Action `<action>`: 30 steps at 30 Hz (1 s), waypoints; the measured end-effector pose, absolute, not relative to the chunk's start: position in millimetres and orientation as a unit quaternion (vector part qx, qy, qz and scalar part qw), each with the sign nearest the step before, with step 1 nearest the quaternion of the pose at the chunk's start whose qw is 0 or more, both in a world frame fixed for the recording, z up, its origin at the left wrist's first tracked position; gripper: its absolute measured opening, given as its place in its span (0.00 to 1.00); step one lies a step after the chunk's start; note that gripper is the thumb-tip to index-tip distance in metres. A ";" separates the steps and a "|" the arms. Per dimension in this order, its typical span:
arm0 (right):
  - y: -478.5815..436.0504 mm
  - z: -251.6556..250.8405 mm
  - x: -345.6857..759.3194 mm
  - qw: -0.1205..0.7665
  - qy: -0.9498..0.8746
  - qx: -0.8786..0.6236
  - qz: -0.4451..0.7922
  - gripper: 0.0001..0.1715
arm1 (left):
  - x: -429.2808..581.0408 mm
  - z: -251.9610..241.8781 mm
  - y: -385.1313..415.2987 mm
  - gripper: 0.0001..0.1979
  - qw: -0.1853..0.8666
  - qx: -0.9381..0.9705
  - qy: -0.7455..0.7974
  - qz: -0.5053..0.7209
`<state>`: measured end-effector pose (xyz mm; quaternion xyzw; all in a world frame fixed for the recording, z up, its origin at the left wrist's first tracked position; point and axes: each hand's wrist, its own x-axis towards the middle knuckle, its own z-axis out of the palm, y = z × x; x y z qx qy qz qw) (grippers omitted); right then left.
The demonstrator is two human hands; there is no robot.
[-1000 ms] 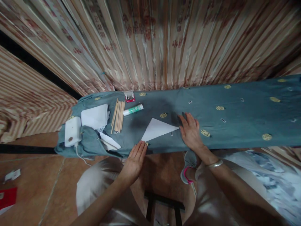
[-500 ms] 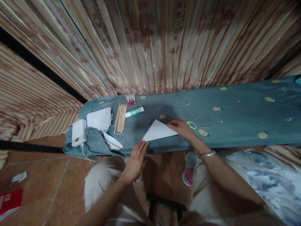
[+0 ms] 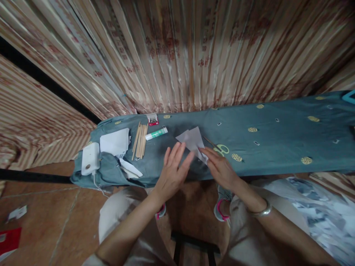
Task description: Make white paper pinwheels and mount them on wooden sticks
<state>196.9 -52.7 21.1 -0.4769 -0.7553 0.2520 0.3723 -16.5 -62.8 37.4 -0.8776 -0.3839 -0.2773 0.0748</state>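
1. Seemingly, in the head view, a folded white paper sheet (image 3: pixel 192 139) is being repositioned over the teal cloth-covered bench (image 3: pixel 277 157).
2. Right hand (image 3: pixel 221 169) pinches its right side; left hand (image 3: pixel 171 173), loosely spread, grips nothing.
3. Next likely calls for steadying its edges.

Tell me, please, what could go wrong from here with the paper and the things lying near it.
The paper, pinched by the right hand, might crease crookedly or slip. The scissors lie close beside that hand, so a sideways move could bump them. The glue stick lies on its side and may roll if nudged.
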 end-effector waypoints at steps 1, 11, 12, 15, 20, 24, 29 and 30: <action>-57.7 19.4 193.8 0.352 -0.775 -0.466 0.240 0.27 | -9.6 39.8 -59.1 0.32 0.084 -0.890 -0.365 -0.260; -75.2 -7.7 189.2 0.261 -0.813 -0.475 0.215 0.35 | -25.4 13.8 -56.9 0.14 0.101 -0.880 -0.401 -0.234; -75.3 -10.2 190.5 0.260 -0.811 -0.480 0.211 0.35 | -28.3 11.6 -55.8 0.13 0.098 -0.874 -0.410 -0.241; -75.3 -17.5 194.4 0.264 -0.817 -0.478 0.186 0.33 | -32.1 4.6 -50.3 0.08 0.088 -0.864 -0.426 -0.254; -73.6 -28.8 200.8 0.258 -0.835 -0.464 0.146 0.31 | -34.4 -10.8 -42.1 0.06 0.063 -0.871 -0.406 -0.270; -64.6 -26.8 204.5 0.244 -0.840 -0.480 0.062 0.29 | -40.9 -21.2 -42.0 0.09 0.014 -0.883 -0.393 -0.255; -49.2 -11.0 207.1 0.219 -0.847 -0.485 -0.007 0.31 | -49.5 -30.8 -43.8 0.12 -0.054 -0.902 -0.352 -0.242; -47.2 -9.3 208.2 0.218 -0.849 -0.481 -0.008 0.29 | -50.6 -32.2 -44.1 0.12 -0.062 -0.903 -0.343 -0.249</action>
